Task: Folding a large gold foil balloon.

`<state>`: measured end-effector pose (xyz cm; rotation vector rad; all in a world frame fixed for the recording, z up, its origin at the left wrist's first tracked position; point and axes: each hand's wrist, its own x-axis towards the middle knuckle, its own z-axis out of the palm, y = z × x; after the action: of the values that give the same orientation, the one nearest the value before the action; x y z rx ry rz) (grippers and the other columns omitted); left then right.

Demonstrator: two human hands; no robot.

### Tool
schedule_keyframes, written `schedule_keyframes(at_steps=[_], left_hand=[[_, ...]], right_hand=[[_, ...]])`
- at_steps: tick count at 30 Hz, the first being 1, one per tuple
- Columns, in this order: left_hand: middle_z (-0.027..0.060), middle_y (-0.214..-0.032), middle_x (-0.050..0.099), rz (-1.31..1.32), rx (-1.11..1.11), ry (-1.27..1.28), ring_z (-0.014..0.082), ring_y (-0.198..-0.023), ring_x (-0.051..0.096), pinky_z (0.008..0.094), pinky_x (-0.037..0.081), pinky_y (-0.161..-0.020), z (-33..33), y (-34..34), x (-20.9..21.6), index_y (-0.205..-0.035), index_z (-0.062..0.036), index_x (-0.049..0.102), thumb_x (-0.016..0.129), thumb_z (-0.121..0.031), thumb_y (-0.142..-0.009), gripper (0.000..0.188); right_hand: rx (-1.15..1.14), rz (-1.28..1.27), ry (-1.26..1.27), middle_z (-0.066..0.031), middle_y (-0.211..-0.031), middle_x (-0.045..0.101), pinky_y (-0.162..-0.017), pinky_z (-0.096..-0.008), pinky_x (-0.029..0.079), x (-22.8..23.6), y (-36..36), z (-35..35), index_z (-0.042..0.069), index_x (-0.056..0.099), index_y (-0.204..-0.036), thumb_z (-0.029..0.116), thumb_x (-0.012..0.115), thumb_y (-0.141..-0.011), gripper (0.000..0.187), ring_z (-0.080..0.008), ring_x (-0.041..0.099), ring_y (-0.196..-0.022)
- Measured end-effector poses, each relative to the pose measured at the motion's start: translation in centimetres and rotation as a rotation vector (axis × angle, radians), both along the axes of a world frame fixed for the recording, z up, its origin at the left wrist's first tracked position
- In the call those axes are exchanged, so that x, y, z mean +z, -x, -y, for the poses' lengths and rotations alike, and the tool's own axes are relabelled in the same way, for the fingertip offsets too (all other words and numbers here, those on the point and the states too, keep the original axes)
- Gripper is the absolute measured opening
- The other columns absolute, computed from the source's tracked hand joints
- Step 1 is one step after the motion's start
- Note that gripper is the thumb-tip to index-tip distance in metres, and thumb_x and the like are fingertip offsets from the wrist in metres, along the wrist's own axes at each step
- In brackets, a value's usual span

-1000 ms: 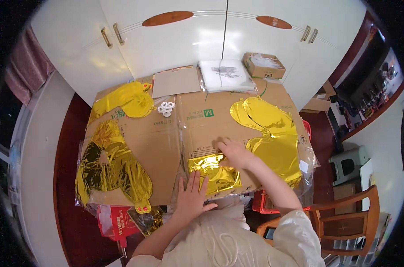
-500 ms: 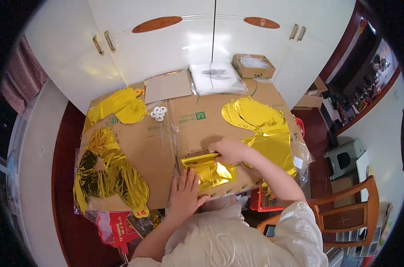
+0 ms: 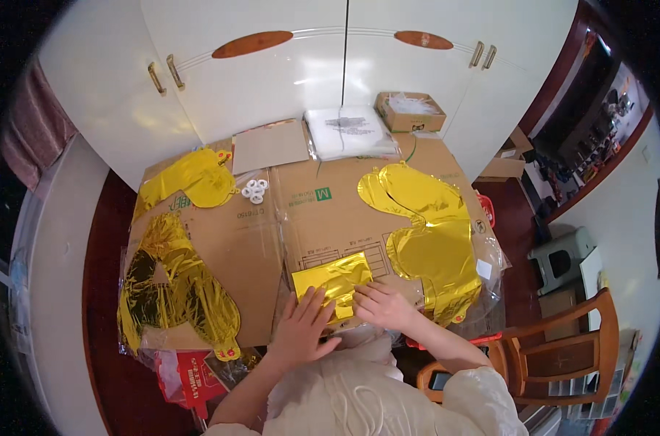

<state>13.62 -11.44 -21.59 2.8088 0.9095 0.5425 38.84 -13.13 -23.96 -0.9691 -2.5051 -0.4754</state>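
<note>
A folded, shiny gold foil balloon (image 3: 337, 280) lies at the table's near edge, in front of me. My left hand (image 3: 301, 325) is open, its fingers stretched out flat over the lower left of the fold. At the fold's right edge, my right hand (image 3: 385, 305) is closed, with bent fingertips on the foil. To the right spreads a large flat gold foil balloon (image 3: 432, 240) with rounded lobes. A crinkled gold foil balloon (image 3: 177, 287) lies on the left, and another smooth gold foil balloon (image 3: 206, 182) is behind it.
Flattened cardboard (image 3: 250, 247) covers the table. Several white rings (image 3: 255, 191) sit near the back, by a grey-brown board (image 3: 270, 147). Behind are a stack of clear plastic bags (image 3: 348, 133) and a small carton (image 3: 410, 112). A wooden chair (image 3: 562, 349) stands at right.
My right hand has come nearer to me, from the foil's far edge to its right edge. The folded foil now lies flatter and smoother. My left hand has stayed on it.
</note>
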Motion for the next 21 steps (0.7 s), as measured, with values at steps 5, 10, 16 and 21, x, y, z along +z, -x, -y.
schedule_keyframes(at_steps=[5, 10, 16, 21], left_hand=[[0.0227, -0.145, 0.039, -0.042, 0.114, 0.022, 0.0404, -0.138, 0.032, 0.0578, 0.027, -0.111, -1.3, -2.2, -2.9, -0.138, -0.0048, 0.046, 0.061, -0.038, -0.089, 0.061], [0.024, -0.148, 0.035, -0.09, 0.134, 0.036, 0.0428, -0.14, 0.029, 0.0585, 0.025, -0.112, -1.9, -3.8, -2.9, -0.142, -0.0094, 0.044, 0.058, -0.041, -0.091, 0.062], [0.024, -0.15, 0.033, -0.151, 0.143, 0.083, 0.044, -0.14, 0.027, 0.0597, 0.021, -0.113, -1.7, -4.0, -3.1, -0.145, -0.0118, 0.041, 0.056, -0.05, -0.091, 0.068], [0.0243, -0.15, 0.032, -0.155, 0.152, 0.085, 0.0433, -0.141, 0.026, 0.0602, 0.02, -0.113, -1.8, -4.3, -3.1, -0.144, -0.0014, 0.038, 0.056, -0.054, -0.089, 0.079]], right_hand=[[-0.042, -0.014, 0.091, -0.0047, -0.098, 0.062, -0.092, -0.0357, 0.051, -0.4, -0.2, 0.3, 0.01, 0.056, -0.09, 0.02, 0.061, -0.074, 0.02, -0.0216, 0.061, -0.107], [-0.027, -0.187, 0.364, -0.0102, -0.106, 0.063, -0.099, -0.0424, 0.047, 0.4, -0.7, 0.6, 0.007, 0.059, -0.099, 0.024, 0.067, -0.078, 0.028, -0.0282, 0.059, -0.111], [-0.149, -0.392, 0.544, -0.0172, -0.124, 0.06, -0.108, -0.0476, 0.039, 1.8, -3.2, -1.4, 0.002, 0.059, -0.118, 0.027, 0.066, -0.085, 0.042, -0.0348, 0.054, -0.121], [-0.194, -0.09, 0.454, -0.0174, -0.146, 0.044, -0.115, -0.0495, 0.026, 1.3, -2.1, -3.9, 0.002, 0.048, -0.137, 0.041, 0.055, -0.093, 0.059, -0.0328, 0.037, -0.138]])
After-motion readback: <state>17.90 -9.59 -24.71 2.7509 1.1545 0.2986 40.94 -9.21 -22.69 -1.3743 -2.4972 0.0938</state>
